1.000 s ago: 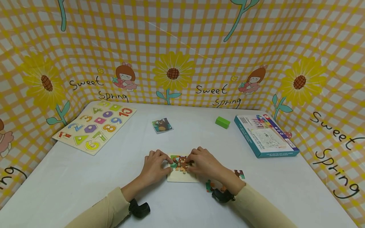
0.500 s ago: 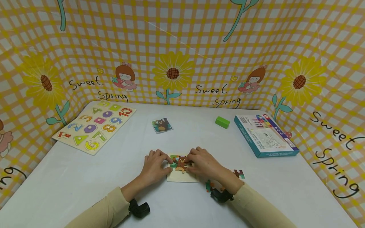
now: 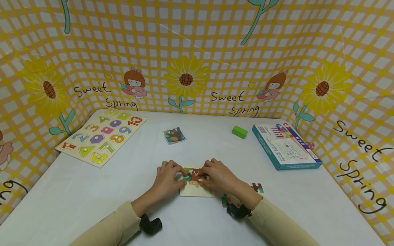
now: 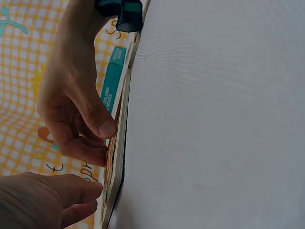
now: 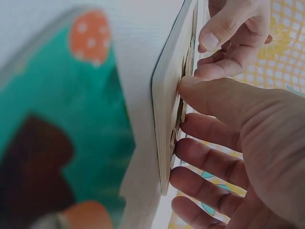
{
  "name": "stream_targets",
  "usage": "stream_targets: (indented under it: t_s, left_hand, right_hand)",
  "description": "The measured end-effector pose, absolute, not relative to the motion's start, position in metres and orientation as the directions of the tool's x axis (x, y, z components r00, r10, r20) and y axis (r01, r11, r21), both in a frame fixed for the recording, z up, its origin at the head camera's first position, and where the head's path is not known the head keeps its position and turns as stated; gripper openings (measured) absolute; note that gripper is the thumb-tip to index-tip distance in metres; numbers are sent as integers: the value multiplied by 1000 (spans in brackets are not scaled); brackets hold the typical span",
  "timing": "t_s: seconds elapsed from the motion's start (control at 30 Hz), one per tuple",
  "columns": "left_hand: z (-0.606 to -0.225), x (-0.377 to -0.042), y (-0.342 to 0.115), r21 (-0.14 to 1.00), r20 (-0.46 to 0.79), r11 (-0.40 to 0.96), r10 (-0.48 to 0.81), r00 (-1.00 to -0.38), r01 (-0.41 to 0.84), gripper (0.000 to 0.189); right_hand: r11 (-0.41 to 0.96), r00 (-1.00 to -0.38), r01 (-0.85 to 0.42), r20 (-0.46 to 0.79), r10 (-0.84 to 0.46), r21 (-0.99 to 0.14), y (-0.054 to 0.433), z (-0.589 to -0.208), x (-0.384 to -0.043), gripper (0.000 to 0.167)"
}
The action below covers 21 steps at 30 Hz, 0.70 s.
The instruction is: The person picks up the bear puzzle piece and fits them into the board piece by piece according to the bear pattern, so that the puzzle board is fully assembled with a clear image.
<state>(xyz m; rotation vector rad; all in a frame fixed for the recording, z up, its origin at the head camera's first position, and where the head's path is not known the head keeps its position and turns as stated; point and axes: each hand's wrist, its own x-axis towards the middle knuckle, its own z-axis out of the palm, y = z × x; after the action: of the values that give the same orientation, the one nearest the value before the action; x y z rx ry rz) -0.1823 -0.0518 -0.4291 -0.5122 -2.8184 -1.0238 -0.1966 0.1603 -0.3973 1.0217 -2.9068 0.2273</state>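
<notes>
A small wooden board [image 3: 197, 192] lies flat near the front middle of the table, with joined bear jigsaw pieces [image 3: 195, 176] over its far part. The bare pale wood shows along its near side. My left hand [image 3: 167, 179] holds the board's left side, thumb and index finger at the edge of the pieces. From the right, my right hand [image 3: 220, 176] pinches a jigsaw piece between thumb and fingers, right on the board; its fingers hide most of that piece. In the right wrist view the right thumb [image 5: 205, 93] presses at the pieces' edge.
Loose jigsaw pieces [image 3: 257, 187] lie right of the board, partly under the right wrist. Behind stand a bear picture card [image 3: 174, 135], a green block [image 3: 239, 132] and a flat box [image 3: 286, 147]. A number puzzle board [image 3: 101, 138] lies at the back left.
The bear pieces have shifted slightly left and sit closer together on the board. The right hand has moved a little left with them; the left hand has stayed nearly still.
</notes>
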Motion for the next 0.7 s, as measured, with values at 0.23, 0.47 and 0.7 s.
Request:
stream_targets:
  t_s: [0.23, 0.47, 0.7]
  left_hand:
    - [-427, -184, -43, 595, 220, 710, 308, -925, 378, 12]
    - [-429, -186, -35, 584, 226, 710, 323, -919, 393, 11]
    - [-430, -187, -31, 569, 238, 716, 327, -915, 404, 10]
  right_hand:
    - [768, -775, -631, 108, -622, -110, 160, -397, -196, 23]
    - [761, -770, -638, 118, -628, -113, 160, -398, -197, 24]
    - [757, -766, -643, 126, -631, -115, 161, -398, -197, 23]
